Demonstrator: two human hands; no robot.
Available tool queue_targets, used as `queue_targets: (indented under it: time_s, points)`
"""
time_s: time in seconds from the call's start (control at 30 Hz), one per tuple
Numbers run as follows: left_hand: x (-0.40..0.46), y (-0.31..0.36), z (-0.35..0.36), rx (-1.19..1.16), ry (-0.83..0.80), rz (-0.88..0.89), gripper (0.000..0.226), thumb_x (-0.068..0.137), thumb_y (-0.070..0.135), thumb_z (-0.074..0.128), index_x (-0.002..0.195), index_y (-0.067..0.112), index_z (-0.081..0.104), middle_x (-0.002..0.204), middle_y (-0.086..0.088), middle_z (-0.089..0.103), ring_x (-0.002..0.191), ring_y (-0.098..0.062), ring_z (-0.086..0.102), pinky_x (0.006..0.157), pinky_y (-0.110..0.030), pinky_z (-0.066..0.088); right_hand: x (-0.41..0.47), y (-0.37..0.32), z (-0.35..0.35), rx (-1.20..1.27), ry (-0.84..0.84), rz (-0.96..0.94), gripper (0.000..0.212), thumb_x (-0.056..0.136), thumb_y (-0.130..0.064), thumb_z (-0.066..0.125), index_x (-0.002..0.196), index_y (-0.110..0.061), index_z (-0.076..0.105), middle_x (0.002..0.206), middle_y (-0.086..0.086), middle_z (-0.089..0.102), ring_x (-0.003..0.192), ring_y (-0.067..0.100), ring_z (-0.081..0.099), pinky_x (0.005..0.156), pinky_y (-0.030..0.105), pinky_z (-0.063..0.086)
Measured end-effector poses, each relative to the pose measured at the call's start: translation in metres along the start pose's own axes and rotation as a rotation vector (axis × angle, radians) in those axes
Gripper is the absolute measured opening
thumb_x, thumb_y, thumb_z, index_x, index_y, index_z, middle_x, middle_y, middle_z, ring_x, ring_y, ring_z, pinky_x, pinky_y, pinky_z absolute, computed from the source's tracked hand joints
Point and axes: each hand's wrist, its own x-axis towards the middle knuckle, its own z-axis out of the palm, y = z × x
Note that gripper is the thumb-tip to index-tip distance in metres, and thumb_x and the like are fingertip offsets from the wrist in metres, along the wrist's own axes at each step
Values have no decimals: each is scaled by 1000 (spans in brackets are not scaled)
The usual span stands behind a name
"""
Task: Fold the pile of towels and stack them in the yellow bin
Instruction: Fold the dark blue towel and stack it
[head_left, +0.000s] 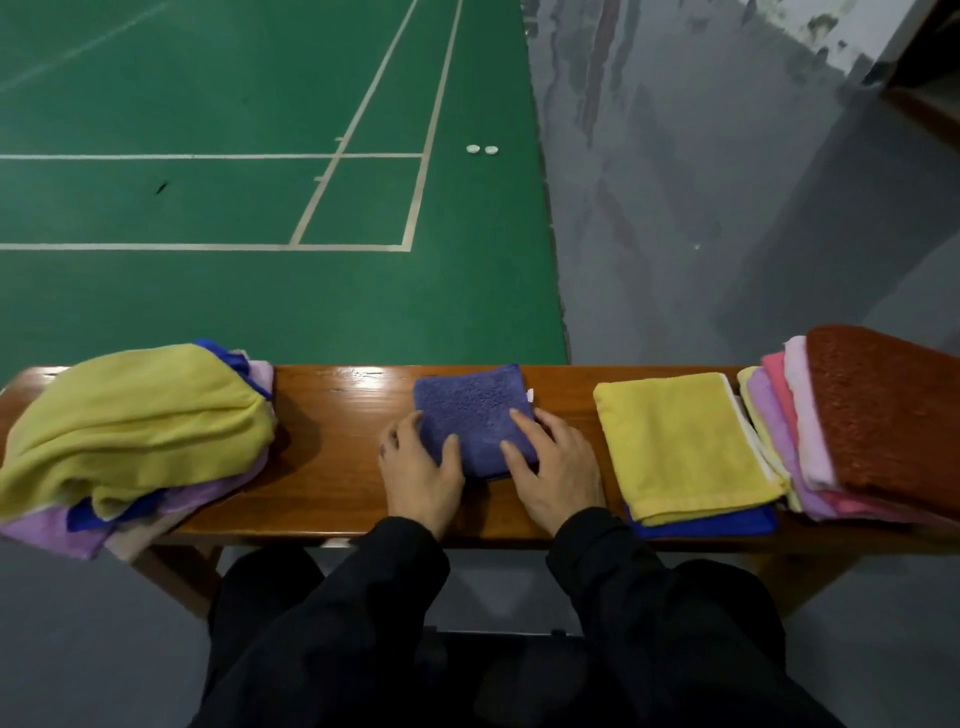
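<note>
Far left on the long glossy brown wooden bench (332, 467): loose unfolded pile of soft towels (130, 441), yellow-green one on top w/ lilac and blue beneath, spilling over the near edge; prob. the supply to be folded. Centre: small dark purple terry towel (475, 415), folded to a rough square, lying flat on the bench. Left hand (421, 467) grips its near-left corner, thumb on top of the cloth. Right hand (556, 467) rests on the near-right part, fingers spread and flat, likely pressing the fold so it holds. Right of that: folded yellow towel on a blue one (685, 447), a neat stack, apart from the purple. Far right: overlapping folded pink, lilac and rust-red towels (857, 431). No yellow bin in view, so stacking is still to come.
</note>
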Motion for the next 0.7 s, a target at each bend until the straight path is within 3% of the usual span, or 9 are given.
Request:
queue_targets:
  time_s: [0.07, 0.13, 0.2, 0.3, 0.4, 0.5, 0.6, 0.7]
  points:
    - [4, 7, -5, -145, -46, -198, 72, 87, 28, 74, 147, 6, 41, 141, -17, 46, 129, -32, 48, 111, -38, 39, -1, -2, 2, -103, -68, -5, 55, 97, -54, 48, 148, -35, 48, 143, -2, 55, 127, 22, 51, 107, 40, 42]
    - [14, 17, -5, -362, -71, -388, 85, 82, 24, 81, 150, 4, 34, 138, -12, 51, 125, -30, 55, 108, -41, 45, 1, -5, 0, -53, -115, 37, 58, 97, -44, 55, 152, -31, 44, 146, -2, 55, 130, 23, 49, 110, 40, 40]
    - [21, 26, -1, -480, -129, -513, 70, 78, 18, 84, 136, 6, 47, 125, -8, 62, 110, -28, 64, 98, -41, 53, 1, -9, -3, 16, -148, 67, 60, 96, -34, 60, 154, -26, 43, 147, 1, 55, 132, 25, 50, 111, 40, 40]
    - [17, 41, 1, -461, -221, -521, 28, 79, 5, 75, 103, 7, 61, 101, -13, 69, 93, -30, 67, 78, -35, 55, -4, -16, -10, 215, -146, 124, 64, 94, -20, 65, 154, -21, 43, 148, 4, 55, 133, 27, 52, 111, 38, 41]
    - [-3, 79, -11, -740, -335, -480, 12, 85, -5, 63, 94, 3, 65, 91, -20, 69, 77, -30, 67, 62, -33, 57, -4, -32, -34, 753, -113, 426, 67, 96, -20, 70, 155, -18, 37, 141, 0, 55, 125, 15, 55, 102, 26, 43]
    - [-22, 121, -25, -1050, -567, -412, 26, 88, -3, 61, 114, -2, 63, 97, -21, 66, 79, -31, 66, 70, -40, 58, 2, -46, -71, 1308, -125, 643, 66, 95, -34, 71, 151, -14, 42, 139, 13, 60, 119, 24, 64, 106, 41, 51]
    - [-35, 152, -29, -1240, -801, -384, 35, 87, 1, 64, 121, 4, 56, 105, -20, 63, 88, -30, 66, 86, -46, 55, -5, -38, -113, 1822, -225, 635, 49, 98, -40, 60, 132, -6, 66, 135, 20, 64, 121, 32, 65, 106, 47, 49]
    - [-41, 169, -18, -1308, -929, -375, 53, 83, 3, 68, 134, 3, 52, 123, -26, 61, 108, -38, 62, 103, -54, 48, -6, -9, -145, 1854, -186, 536, 42, 98, -30, 61, 131, -5, 67, 136, 24, 62, 122, 36, 64, 106, 51, 49]
